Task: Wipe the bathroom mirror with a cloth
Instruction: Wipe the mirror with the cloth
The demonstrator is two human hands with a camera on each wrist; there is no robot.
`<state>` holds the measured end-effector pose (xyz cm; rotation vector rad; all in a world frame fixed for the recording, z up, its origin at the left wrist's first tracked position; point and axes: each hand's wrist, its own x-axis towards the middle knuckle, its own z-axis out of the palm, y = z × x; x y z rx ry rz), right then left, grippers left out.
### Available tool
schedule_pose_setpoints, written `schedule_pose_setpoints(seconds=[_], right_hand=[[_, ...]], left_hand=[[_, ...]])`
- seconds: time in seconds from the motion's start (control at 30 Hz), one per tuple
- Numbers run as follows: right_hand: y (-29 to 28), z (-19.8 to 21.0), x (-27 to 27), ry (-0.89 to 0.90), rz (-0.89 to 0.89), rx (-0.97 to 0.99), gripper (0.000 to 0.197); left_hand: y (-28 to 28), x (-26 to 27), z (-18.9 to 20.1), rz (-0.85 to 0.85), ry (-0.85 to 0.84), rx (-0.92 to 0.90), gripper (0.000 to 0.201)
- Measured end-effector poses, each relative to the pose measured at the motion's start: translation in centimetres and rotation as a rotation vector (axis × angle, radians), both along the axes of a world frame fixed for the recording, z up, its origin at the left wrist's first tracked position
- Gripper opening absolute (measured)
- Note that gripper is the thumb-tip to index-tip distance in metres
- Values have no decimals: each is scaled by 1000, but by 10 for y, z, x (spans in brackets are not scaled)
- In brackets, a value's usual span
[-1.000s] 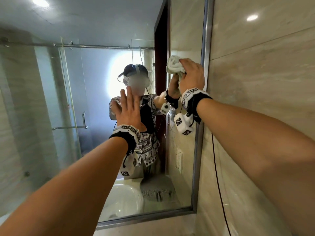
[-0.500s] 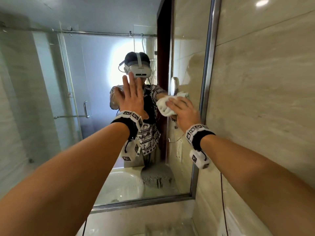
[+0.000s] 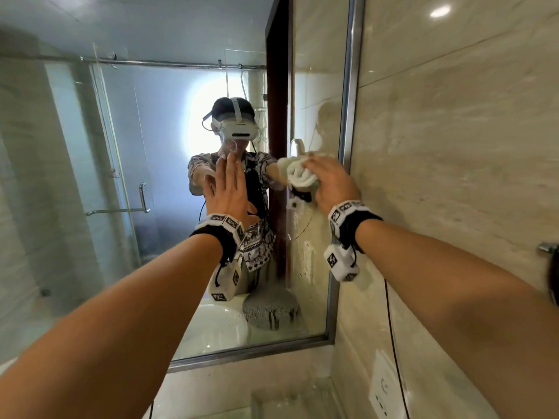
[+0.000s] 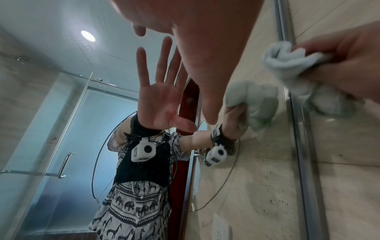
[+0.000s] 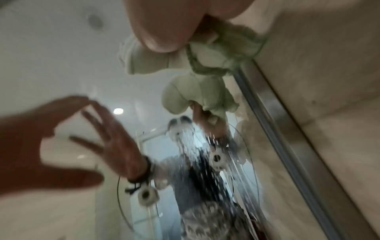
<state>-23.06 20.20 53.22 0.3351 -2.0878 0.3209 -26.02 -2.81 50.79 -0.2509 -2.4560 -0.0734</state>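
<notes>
Head view, with both wrist views. Left: the left hand (image 3: 231, 192) is raised flat before the mirror (image 3: 145, 164), fingers straight and only slightly spread, holding nothing; its fingertips (image 3: 230, 160) lie at or very near the glass, though actual contact cannot be confirmed. The reflected palm in the left wrist view (image 4: 162, 104) shows the same open spread. Centre-right: the right hand (image 3: 332, 184) grips a bunched pale cloth (image 3: 298, 173), fingers curled over the wad and thumb pinching it from below, as the right wrist view shows (image 5: 164, 34); that view is motion-blurred. The cloth bulges out to the left of and beyond the right fingertips, pressed against the glass, so cloth and reflection meet (image 5: 197, 76). Right: the metal mirror frame (image 3: 348, 116) runs vertically, just right of the knuckles, with the marble-look wall tile (image 3: 453, 146) beyond it.

The governing relation: the unwiped expanse of glass lies left of and below the cloth-bearing fingers, and water streaks and spotting are visible lower on the pane (image 3: 302, 261). The frame's long axis is vertical, so a stroke along this edge would probably run downward. The right hand is the working hand; the left serves, apparently, as a brace.
</notes>
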Motion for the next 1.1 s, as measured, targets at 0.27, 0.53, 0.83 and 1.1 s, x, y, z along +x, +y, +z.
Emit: schedule_pose_setpoints(seconds=[0.27, 0.53, 0.83, 1.1], right_hand=[[12, 67, -32, 272, -16, -111, 43], [10, -10, -64, 365, -137, -157, 55], [4, -102, -47, 257, -213, -186, 53], [4, -136, -32, 39, -254, -184, 69]], left_hand=[[14, -23, -22, 68, 46, 3, 153], [22, -36, -32, 89, 130, 33, 155], [19, -37, -35, 65, 152, 40, 147], [16, -35, -36, 50, 166, 26, 145]])
